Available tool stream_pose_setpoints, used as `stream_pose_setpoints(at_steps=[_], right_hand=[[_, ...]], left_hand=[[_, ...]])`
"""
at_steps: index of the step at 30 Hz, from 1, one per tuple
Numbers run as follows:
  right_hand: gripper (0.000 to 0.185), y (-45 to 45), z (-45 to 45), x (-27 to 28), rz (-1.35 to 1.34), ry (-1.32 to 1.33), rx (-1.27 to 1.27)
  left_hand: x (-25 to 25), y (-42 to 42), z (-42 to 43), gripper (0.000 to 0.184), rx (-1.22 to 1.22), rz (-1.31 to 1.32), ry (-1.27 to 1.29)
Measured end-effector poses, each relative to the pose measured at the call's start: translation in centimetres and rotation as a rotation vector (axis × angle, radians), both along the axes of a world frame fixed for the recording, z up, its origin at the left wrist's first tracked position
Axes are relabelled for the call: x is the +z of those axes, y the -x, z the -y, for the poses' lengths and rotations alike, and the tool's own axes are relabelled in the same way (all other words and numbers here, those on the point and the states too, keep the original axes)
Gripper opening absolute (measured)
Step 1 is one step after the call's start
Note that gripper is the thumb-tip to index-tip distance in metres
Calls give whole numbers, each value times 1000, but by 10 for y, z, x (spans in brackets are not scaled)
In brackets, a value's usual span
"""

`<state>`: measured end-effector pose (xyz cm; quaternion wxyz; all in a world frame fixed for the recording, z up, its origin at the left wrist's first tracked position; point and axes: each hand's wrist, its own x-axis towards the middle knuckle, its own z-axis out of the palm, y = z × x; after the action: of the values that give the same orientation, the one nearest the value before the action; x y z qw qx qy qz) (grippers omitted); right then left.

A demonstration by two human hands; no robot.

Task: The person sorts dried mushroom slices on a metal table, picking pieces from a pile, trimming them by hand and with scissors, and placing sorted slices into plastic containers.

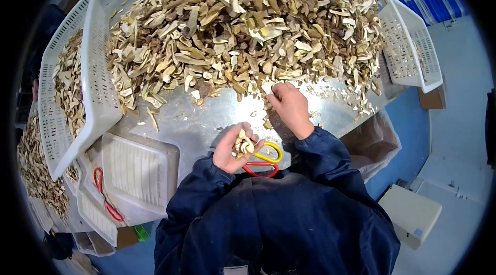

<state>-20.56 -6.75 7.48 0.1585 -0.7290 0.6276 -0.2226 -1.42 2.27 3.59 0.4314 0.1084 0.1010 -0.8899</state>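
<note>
My left hand (237, 150) is palm up, its fingers curled around a small handful of dried mushroom slices (243, 144). At the near edge of a big heap of dried mushroom slices (248, 32), my right hand (290, 107) has its fingers bent and pressed together. A pale piece shows by its fingertips, but I cannot make out what, if anything, they grip. Scissors with one yellow and one red handle (273, 152) lie just right of my left hand, their blades hidden.
White perforated baskets stand left (101, 68) and right (403, 37) of the heap, the left one holding slices. Lower left are a white tray (137, 169) and red-handled scissors (106, 197). A lined bin (374, 146) stands beyond the metal table's (191, 120) right edge.
</note>
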Motion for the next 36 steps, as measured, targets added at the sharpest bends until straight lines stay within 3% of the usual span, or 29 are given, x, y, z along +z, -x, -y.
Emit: stream_pose_setpoints(at_steps=[1,4,6,8,11,16,18,24,26,28,30,31,32,34,36], right_hand=[[20,-4,1,-1,-3,-1,22],[18,-13,-14,23,330,-275,-13],[17,-17,-37,31,616,-440,28],[17,-16,-43,38,730,-393,27],[15,1,-43,37,560,-334,-54],[15,0,-62,57,570,-493,320],[14,-2,-71,47,309,-292,511],[13,-1,-76,44,170,-531,716],[13,-1,-72,45,187,-664,798],[9,1,-69,37,399,-734,711],[8,4,-65,31,696,-736,539],[9,9,-60,40,823,-986,91],[11,12,-50,42,737,-796,-116],[9,24,-36,21,371,-208,-13],[10,23,-33,13,85,18,129]], left_hand=[[-1,-1,-1,25,2,-28,39],[14,-1,1,29,19,300,86],[39,2,5,35,29,366,46],[45,4,7,37,-5,384,92],[28,5,2,31,-117,501,183],[41,-2,-5,19,-477,838,520],[48,-6,-8,20,-539,981,657],[62,-17,-9,20,-874,1266,1081],[54,-18,-12,18,-812,1211,1204],[54,-17,-13,17,-711,1149,1239],[61,-15,-12,16,-711,1011,1006],[63,-15,-13,16,-703,941,887],[60,-15,-15,15,-626,843,712],[45,-18,-22,15,-473,641,373],[32,-22,-23,15,-366,454,229]])
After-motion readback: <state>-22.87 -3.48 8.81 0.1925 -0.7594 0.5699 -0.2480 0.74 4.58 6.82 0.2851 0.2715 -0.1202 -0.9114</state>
